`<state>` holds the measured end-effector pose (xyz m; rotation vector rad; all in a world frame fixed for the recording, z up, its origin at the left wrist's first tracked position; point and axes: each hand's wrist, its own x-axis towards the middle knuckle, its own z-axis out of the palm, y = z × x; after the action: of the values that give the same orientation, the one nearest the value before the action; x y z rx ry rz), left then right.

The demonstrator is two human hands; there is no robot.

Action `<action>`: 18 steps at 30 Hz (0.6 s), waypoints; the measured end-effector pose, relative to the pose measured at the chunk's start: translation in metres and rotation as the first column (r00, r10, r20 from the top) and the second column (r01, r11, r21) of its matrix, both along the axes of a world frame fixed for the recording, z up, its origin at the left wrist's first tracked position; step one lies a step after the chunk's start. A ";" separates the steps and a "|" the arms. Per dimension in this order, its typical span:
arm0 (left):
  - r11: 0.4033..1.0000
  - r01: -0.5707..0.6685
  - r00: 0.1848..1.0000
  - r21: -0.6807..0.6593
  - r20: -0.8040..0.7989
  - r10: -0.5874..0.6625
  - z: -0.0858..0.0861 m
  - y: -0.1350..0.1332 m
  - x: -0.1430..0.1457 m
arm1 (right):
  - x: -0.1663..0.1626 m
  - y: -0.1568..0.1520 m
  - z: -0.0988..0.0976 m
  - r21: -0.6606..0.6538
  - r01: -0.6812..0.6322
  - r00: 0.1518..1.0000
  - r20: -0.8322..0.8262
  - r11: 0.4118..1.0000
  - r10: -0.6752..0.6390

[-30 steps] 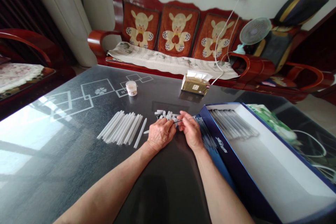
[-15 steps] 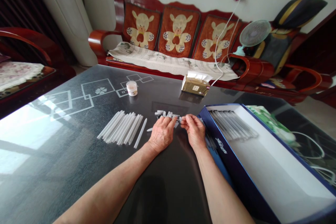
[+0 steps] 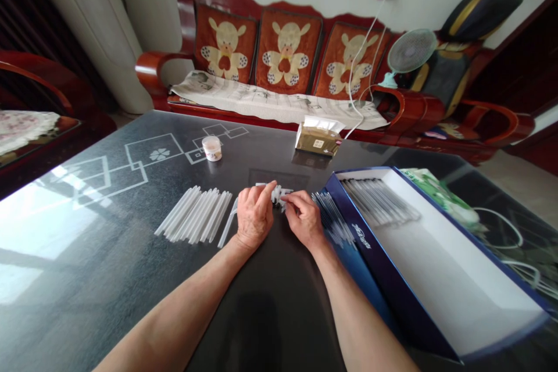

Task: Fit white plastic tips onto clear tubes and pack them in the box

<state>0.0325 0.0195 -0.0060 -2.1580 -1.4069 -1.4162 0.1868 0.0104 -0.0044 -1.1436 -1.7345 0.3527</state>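
My left hand (image 3: 255,216) rests on the dark table, index finger stretched over a small pile of clear and white plastic caps (image 3: 278,193); its other fingers are loosely bent. From the other side, my right hand (image 3: 304,216) reaches to the pile with thumb and fingertips brought together at a small clear cap; the fingers partly hide it. To the left lies a row of translucent white pen barrels (image 3: 196,215). One separate barrel (image 3: 226,226) lies close beside my left hand.
At right stands a long blue box (image 3: 436,279) with thin clear pen refills (image 3: 379,200) inside. More refills (image 3: 333,218) lie along its left side. Farther back are a small round tub (image 3: 212,149) and a tissue pack (image 3: 318,138). A green-white bag (image 3: 440,192) lies behind the box.
My right hand has moved left from beside the pile to its edge, uncovering the refills next to the box. My left hand has shifted slightly left, index finger now straighter. The view has turned slightly.
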 end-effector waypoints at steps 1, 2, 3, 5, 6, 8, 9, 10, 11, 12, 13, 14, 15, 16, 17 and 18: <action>1.000 -0.009 1.000 -0.007 0.012 0.009 0.000 0.000 0.000 | -0.001 -0.001 0.000 0.003 -0.014 0.998 0.062 1.000 0.014; 1.000 -0.017 1.000 -0.015 0.021 0.017 -0.001 0.001 -0.001 | -0.002 -0.002 0.000 -0.003 -0.022 0.993 0.117 1.000 0.023; 0.999 -0.023 0.999 -0.025 0.029 0.024 -0.002 0.001 -0.001 | -0.002 -0.002 -0.001 -0.014 -0.022 0.986 0.162 1.000 0.024; 0.999 -0.032 0.999 -0.043 0.041 0.033 -0.003 0.002 -0.001 | -0.003 -0.003 -0.001 -0.038 -0.007 0.975 0.221 0.999 0.015; 0.998 -0.033 0.998 -0.053 0.043 0.036 -0.004 0.002 0.000 | -0.003 -0.003 -0.002 -0.048 0.002 0.971 0.237 0.999 0.010; 0.997 -0.035 0.998 -0.066 0.044 0.038 -0.004 0.002 0.000 | -0.002 -0.003 -0.002 -0.057 0.010 0.968 0.251 0.998 0.005; 0.997 -0.035 0.998 -0.072 0.042 0.038 -0.004 0.002 0.000 | -0.002 -0.003 -0.002 -0.056 0.012 0.969 0.248 0.998 0.002; 0.997 -0.034 0.999 -0.076 0.037 0.037 -0.004 0.002 0.000 | -0.001 -0.003 -0.002 -0.052 0.015 0.971 0.241 0.999 -0.002; 0.996 -0.031 0.999 -0.078 0.032 0.034 -0.004 0.002 0.000 | 0.000 -0.002 -0.002 -0.044 0.020 0.974 0.228 0.999 -0.009; 0.996 -0.028 0.999 -0.079 0.027 0.030 -0.004 0.001 0.000 | 0.001 -0.002 -0.002 -0.037 0.027 0.977 0.213 0.999 -0.018; 0.997 -0.025 0.999 -0.079 0.019 0.026 -0.003 0.001 0.000 | 0.003 -0.002 -0.002 -0.033 0.034 0.980 0.199 0.999 -0.026; 0.997 -0.023 1.000 -0.078 0.011 0.024 -0.003 0.001 0.001 | 0.004 -0.002 -0.002 -0.033 0.039 0.982 0.188 0.999 -0.032; 0.997 -0.021 1.000 -0.077 0.002 0.022 -0.003 0.001 0.001 | 0.005 -0.003 -0.001 -0.036 0.041 0.983 0.183 0.999 -0.034; 0.997 -0.021 1.000 -0.074 -0.005 0.021 -0.003 0.000 0.001 | 0.005 -0.003 -0.001 -0.041 0.039 0.983 0.182 0.998 -0.031; 0.997 -0.021 1.000 -0.072 -0.012 0.020 -0.003 0.000 0.001 | 0.005 -0.004 -0.001 -0.047 0.035 0.982 0.185 0.998 -0.026; 0.997 -0.021 1.000 -0.068 -0.017 0.020 -0.003 0.000 0.001 | 0.005 -0.004 -0.002 -0.054 0.029 0.982 0.189 0.998 -0.019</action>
<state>0.0333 0.0199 -0.0093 -2.1849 -1.4883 -1.3595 0.1921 0.0062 -0.0060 -1.2717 -1.8837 0.2875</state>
